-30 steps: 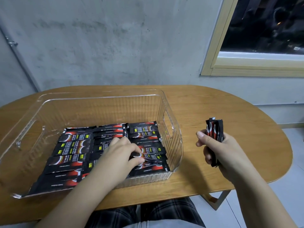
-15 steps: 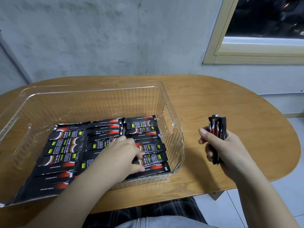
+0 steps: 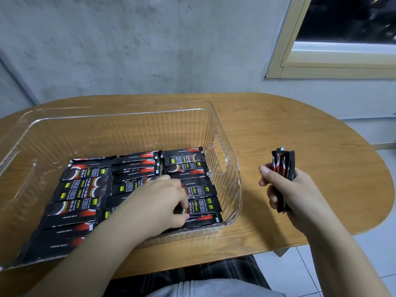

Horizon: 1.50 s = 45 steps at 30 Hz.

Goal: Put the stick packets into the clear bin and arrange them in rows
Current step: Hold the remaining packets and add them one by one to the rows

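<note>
Now your left hand (image 3: 159, 202) is staying inside clear bin (image 3: 230, 168), fingers curling tighter, pinching packet in right-hand row (image 3: 194, 190). Your right hand (image 3: 288, 189) is still gripping spare packet bundle (image 3: 282, 166) upright over table (image 3: 310, 136). Row is nearly filling; bundle waiting.

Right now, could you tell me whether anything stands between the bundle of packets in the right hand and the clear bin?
Only the bin's own right wall. The right hand grips the bundle of packets over bare table beside the clear bin, whose top is open. The left hand lies on the near packet rows.
</note>
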Motion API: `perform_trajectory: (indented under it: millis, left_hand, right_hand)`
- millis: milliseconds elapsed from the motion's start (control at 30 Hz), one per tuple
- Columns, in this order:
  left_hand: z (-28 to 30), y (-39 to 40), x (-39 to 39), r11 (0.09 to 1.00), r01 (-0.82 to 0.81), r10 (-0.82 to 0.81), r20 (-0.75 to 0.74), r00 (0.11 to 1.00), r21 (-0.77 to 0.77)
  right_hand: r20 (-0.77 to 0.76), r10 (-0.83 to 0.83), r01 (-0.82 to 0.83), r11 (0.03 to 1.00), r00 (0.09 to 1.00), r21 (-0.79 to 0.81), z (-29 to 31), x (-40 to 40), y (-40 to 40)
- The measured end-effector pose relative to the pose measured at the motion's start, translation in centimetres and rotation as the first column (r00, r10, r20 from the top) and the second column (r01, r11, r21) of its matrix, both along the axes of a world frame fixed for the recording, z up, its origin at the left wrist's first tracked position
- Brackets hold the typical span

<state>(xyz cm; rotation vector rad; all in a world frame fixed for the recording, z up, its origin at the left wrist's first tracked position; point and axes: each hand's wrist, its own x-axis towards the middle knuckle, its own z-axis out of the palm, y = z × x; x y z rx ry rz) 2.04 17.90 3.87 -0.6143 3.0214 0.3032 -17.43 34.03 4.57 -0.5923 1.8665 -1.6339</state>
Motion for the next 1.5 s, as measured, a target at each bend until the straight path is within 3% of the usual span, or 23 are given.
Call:
perform_trajectory:
  millis: [200,467,667,800,933,1100,1233,1300,1367,1500]
  left_hand:
    - [-0.1,0.3,-0.6,0.999,0.015,-0.017,-0.061,0.998,-0.034]
    - [-0.3,0.3,-1.4,0.998,-0.017,0.015,-0.033,0.999,-0.065]
    - [-0.3,0.3,-1.1,0.998,-0.035,0.031,-0.085,0.996,-0.051]
    - [1.3,0.4,-0.6,0.99,-0.032,0.068,-0.269,0.961,0.135]
    - [3.5,0.9,-0.6,0.901,0.121,0.104,-0.478,0.872,0.416]
    - [4.7,2.4,-2.0,0.807,0.154,0.125,-0.42,0.899,0.57]
    - [4.8,2.7,-1.4,0.625,0.237,0.182,-0.434,0.882,0.744]
    - [4.8,2.2,-0.7,0.576,0.257,0.177,-0.426,0.887,0.776]
    - [4.6,1.9,-0.5,0.558,0.235,0.208,-0.408,0.889,0.796]
    - [3.8,1.8,-0.7,0.623,0.144,0.307,-0.409,0.859,0.769]
  right_hand:
    - [0.003,0.024,-0.024,1.0,1.0,-0.001,0.2,0.2,0.1]
    - [0.081,0.083,-0.079,0.996,0.993,-0.048,0.3,0.7,0.4]
    - [0.036,0.194,-0.189,0.975,0.98,-0.117,0.9,0.6,1.1]
    - [0.014,0.263,-0.26,0.959,0.965,-0.108,1.7,1.0,1.5]
    - [0.009,0.346,-0.345,0.936,0.938,-0.069,2.8,2.1,1.4]
    - [-0.01,0.414,-0.414,0.909,0.91,-0.054,3.7,3.5,1.1]
    - [-0.028,0.404,-0.405,0.913,0.914,-0.052,4.1,4.0,1.1]
    - [-0.048,0.391,-0.392,0.919,0.919,-0.03,4.1,4.1,1.1]
    - [-0.062,0.404,-0.405,0.914,0.913,-0.018,3.9,4.3,1.0]
    - [-0.071,0.382,-0.386,0.921,0.922,-0.058,3.6,4.5,0.8]
